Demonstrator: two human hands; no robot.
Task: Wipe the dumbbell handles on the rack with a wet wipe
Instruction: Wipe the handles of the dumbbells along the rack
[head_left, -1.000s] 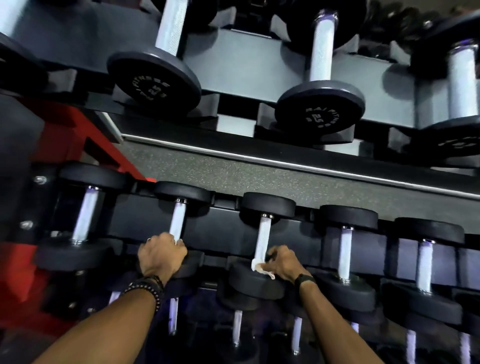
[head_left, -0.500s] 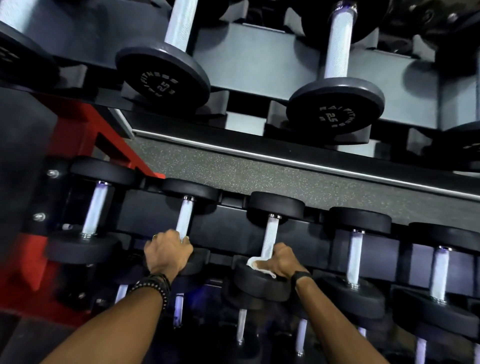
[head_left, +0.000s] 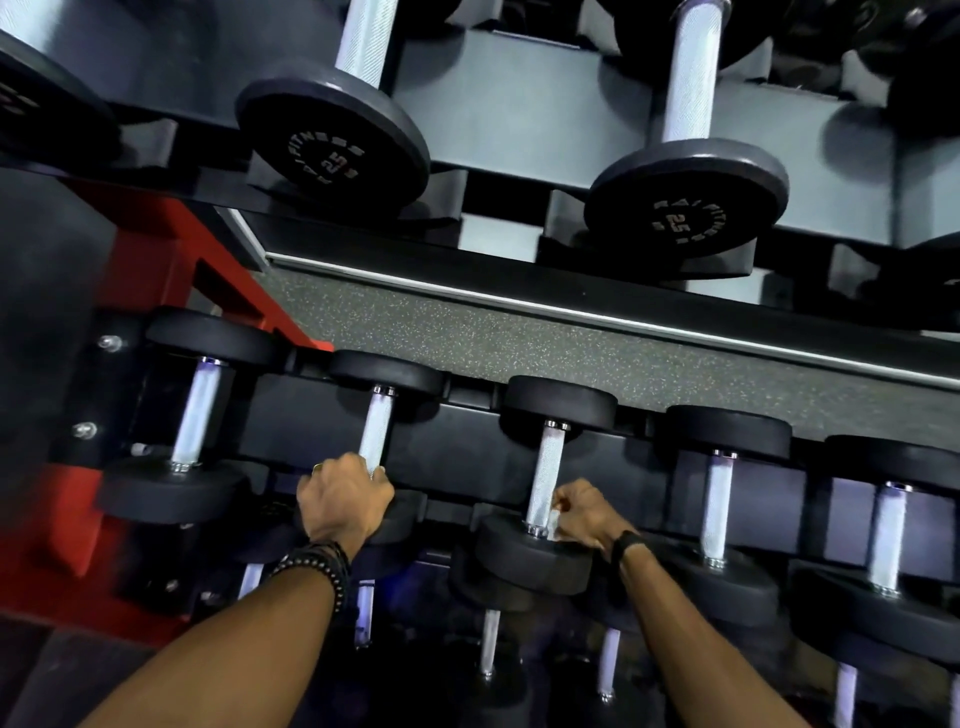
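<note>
White wet wipe (head_left: 555, 521): your right hand (head_left: 582, 514) is pinching it against the handle (head_left: 545, 475); left hand (head_left: 343, 496) is gripping the neighbouring handle (head_left: 378, 431); a thin pinch is risking the wipe slipping free.

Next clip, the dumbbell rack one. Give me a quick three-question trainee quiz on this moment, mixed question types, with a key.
1. True or false: the left hand grips the near end of a dumbbell handle.
2. Which hand holds the wet wipe?
A) left
B) right
C) neither
3. Fill in: the number printed on the two big dumbbell ends on the upper shelf is ___.

Key
1. True.
2. B: the right hand pinches it against the lower end of the third handle from the left in that row.
3. 25.
</note>
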